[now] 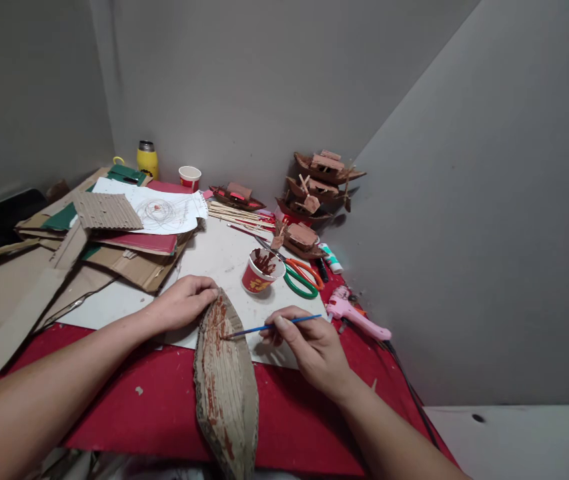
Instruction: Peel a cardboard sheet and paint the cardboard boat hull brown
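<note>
A boat-shaped cardboard piece (229,387) with brown paint streaks down its ridged inner face points away from me, its near end past the table's front edge. At its far tip my left hand (184,303) is closed on the edge of the cardboard. My right hand (309,343) pinches a thin blue paintbrush (284,324), and the bristle end touches the painted ridges in the upper half of the piece. Just beyond the hands stands a red and white paper cup (255,278), brown paint smeared inside its rim.
Green- and orange-handled scissors (300,285), a pink glue gun (357,313) and a glue stick (331,259) lie to the right. Several brown model boats (327,167) are stacked behind wooden sticks (239,217). Cardboard sheets (19,320), a yellow bottle (147,160) and another cup (190,177) occupy the left and back.
</note>
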Demonstrator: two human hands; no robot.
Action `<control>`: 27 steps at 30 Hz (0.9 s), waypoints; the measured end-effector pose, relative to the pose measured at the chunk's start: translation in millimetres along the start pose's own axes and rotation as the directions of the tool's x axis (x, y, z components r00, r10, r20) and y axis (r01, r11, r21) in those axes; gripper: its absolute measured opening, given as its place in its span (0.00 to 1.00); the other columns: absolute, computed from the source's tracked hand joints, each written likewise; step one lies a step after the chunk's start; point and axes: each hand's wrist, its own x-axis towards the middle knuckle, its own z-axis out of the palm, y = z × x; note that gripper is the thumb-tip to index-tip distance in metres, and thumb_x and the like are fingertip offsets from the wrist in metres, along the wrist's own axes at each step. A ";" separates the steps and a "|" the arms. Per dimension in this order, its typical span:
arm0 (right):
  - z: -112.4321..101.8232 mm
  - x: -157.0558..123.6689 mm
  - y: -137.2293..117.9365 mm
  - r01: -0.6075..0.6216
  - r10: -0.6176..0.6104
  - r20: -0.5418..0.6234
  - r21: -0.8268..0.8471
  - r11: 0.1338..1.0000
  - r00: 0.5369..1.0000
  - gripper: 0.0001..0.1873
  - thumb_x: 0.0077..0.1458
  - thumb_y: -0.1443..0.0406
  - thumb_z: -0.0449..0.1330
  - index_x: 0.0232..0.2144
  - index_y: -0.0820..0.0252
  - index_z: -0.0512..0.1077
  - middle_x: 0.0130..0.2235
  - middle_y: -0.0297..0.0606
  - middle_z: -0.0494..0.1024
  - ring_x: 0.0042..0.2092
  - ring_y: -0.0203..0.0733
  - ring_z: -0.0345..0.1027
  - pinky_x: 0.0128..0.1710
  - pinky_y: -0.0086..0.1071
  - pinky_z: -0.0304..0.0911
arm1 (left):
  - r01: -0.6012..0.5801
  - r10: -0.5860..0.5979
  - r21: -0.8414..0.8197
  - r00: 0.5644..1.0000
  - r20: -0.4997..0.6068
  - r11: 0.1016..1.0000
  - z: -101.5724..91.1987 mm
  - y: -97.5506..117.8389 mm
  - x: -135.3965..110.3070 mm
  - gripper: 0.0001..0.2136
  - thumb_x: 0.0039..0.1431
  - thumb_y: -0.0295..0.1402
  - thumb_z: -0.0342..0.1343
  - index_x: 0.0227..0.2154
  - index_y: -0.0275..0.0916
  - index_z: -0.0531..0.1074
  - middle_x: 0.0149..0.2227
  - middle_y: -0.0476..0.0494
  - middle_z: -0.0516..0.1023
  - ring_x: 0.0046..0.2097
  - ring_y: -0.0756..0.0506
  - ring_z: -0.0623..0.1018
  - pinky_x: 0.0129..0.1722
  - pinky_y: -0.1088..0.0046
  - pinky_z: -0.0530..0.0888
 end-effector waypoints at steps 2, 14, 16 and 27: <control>0.9 0.7 1.1 0.023 -0.024 -0.063 -0.014 1.000 0.998 0.11 0.63 0.64 0.54 0.34 0.60 0.75 0.29 0.37 0.77 0.28 0.36 0.73 0.29 0.27 0.70 | -0.001 0.001 0.001 1.000 -0.002 1.000 -0.1 -0.3 0.1 0.14 0.56 0.40 0.45 0.25 0.37 0.68 0.25 0.50 0.66 0.30 0.47 0.66 0.31 0.72 0.64; 2.2 -3.0 -1.5 0.020 -0.019 0.036 -0.013 1.000 0.999 0.11 0.63 0.65 0.53 0.35 0.59 0.75 0.30 0.37 0.78 0.31 0.37 0.74 0.31 0.28 0.69 | 0.000 0.000 0.001 1.000 0.003 1.000 1.1 -3.0 0.8 0.14 0.56 0.40 0.44 0.25 0.36 0.69 0.25 0.50 0.67 0.30 0.47 0.67 0.32 0.72 0.64; 1.8 -3.0 -2.7 0.019 -0.017 0.071 -0.031 0.999 0.997 0.12 0.63 0.64 0.53 0.33 0.60 0.75 0.29 0.37 0.78 0.30 0.36 0.73 0.30 0.28 0.68 | 0.002 -0.002 0.001 1.000 0.003 1.000 1.2 -3.1 0.9 0.14 0.56 0.40 0.44 0.25 0.36 0.69 0.25 0.50 0.67 0.30 0.47 0.66 0.32 0.72 0.64; 2.6 -1.7 3.1 0.009 -0.012 -0.084 -0.029 1.000 0.996 0.10 0.63 0.65 0.54 0.35 0.59 0.75 0.31 0.37 0.78 0.30 0.36 0.73 0.30 0.27 0.69 | -0.006 0.006 0.009 1.000 -0.005 1.000 1.0 0.1 0.2 0.14 0.56 0.39 0.45 0.25 0.37 0.69 0.26 0.50 0.68 0.31 0.47 0.67 0.32 0.72 0.65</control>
